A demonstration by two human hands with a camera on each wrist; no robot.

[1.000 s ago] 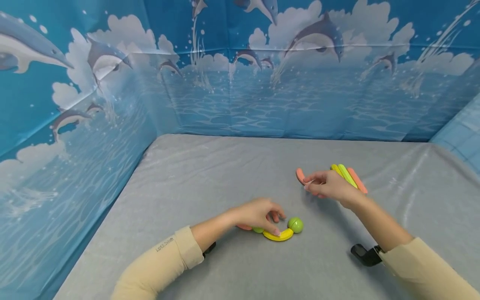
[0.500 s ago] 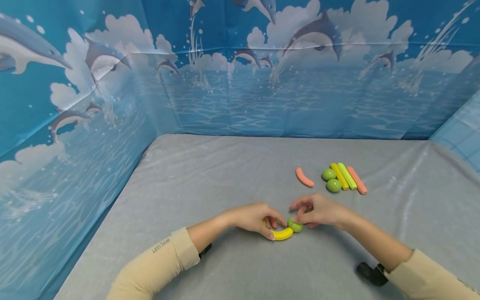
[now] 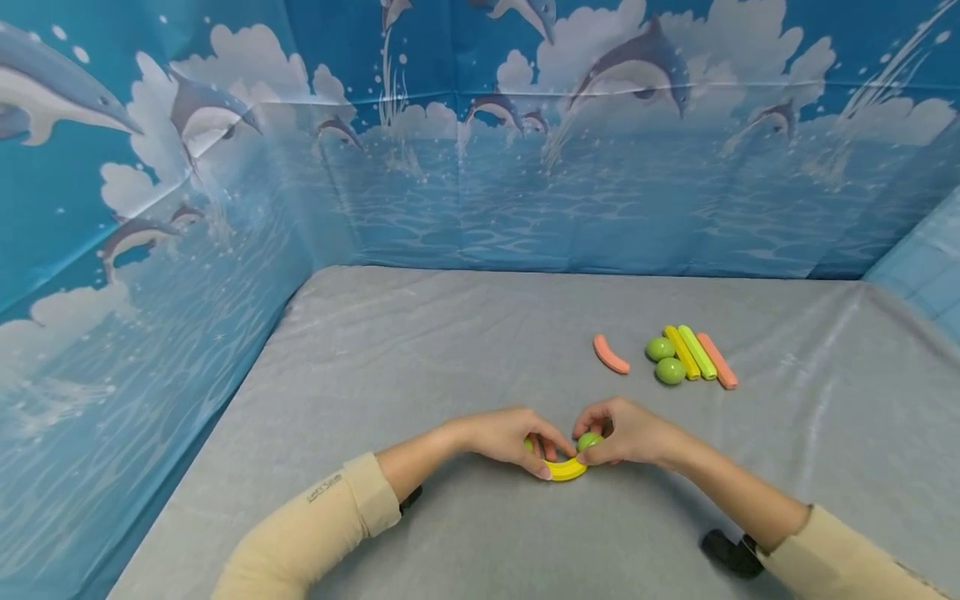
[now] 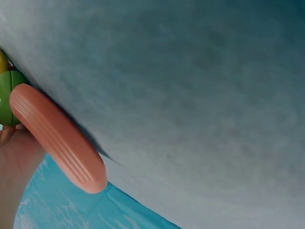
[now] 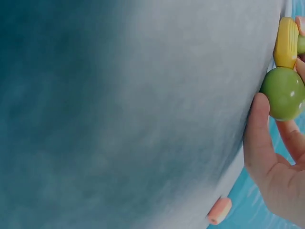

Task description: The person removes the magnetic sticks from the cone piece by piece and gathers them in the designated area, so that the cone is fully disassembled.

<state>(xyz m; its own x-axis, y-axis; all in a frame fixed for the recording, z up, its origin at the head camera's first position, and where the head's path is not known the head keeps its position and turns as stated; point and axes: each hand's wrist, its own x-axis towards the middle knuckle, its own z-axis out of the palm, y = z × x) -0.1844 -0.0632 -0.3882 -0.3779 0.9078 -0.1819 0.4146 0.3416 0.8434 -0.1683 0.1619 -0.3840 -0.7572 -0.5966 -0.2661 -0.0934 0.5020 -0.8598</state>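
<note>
My left hand (image 3: 513, 437) holds a curved yellow stick (image 3: 567, 470) between thumb and fingers, low over the grey cloth. At the stick's right end sits a green ball (image 3: 590, 442), which my right hand (image 3: 630, 432) pinches between thumb and fingers. The right wrist view shows this green ball (image 5: 284, 93) right against the end of the yellow stick (image 5: 286, 43). Another green ball (image 4: 9, 98) lies at the stick's other end in the left wrist view, with a curved orange stick (image 4: 59, 138) against it. In the head view my left hand and forearm hide that orange stick.
Beyond the hands, a loose curved orange stick (image 3: 611, 355) lies on the grey cloth (image 3: 420, 350). To its right are two green balls (image 3: 670, 371) and straight sticks in yellow (image 3: 682, 352), lime (image 3: 697, 352) and orange (image 3: 717, 362). Dolphin-printed curtains (image 3: 480, 208) stand behind and left.
My right hand has come from beside the loose orange stick toward me and taken hold of the green ball by the yellow stick. The left hand has shifted only slightly.
</note>
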